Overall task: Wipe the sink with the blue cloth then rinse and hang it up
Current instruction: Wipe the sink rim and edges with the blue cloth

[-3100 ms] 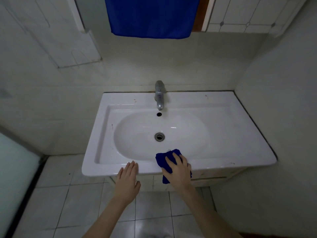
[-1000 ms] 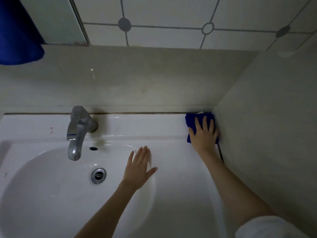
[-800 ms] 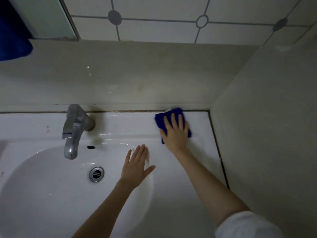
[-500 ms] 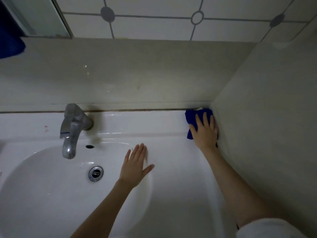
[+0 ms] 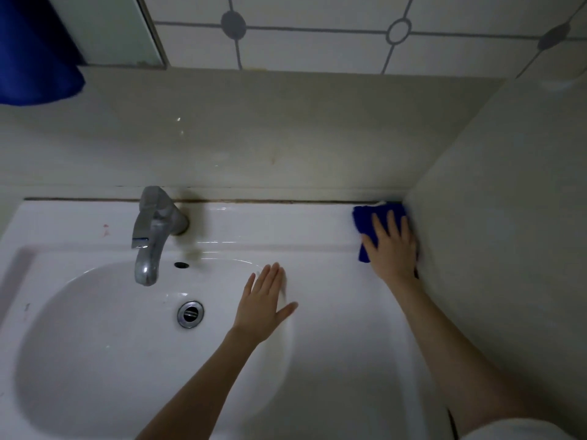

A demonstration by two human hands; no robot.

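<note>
The white sink (image 5: 333,360) fills the lower part of the view, its oval bowl on the left. A folded blue cloth (image 5: 365,222) lies on the sink's back right corner, against the side wall. My right hand (image 5: 390,249) is spread flat on top of the cloth and presses it down. My left hand (image 5: 263,308) rests flat with fingers apart on the right rim of the bowl and holds nothing.
A metal tap (image 5: 152,233) stands at the back of the bowl, with an overflow hole (image 5: 181,265) and a metal drain (image 5: 190,313) below it. A large blue towel (image 5: 35,55) hangs at the top left. Tiled walls close in the back and the right.
Over the last second my right hand slid the cloth left along the back ledge, then back right into the corner. My left hand has stayed on the bowl's rim.
</note>
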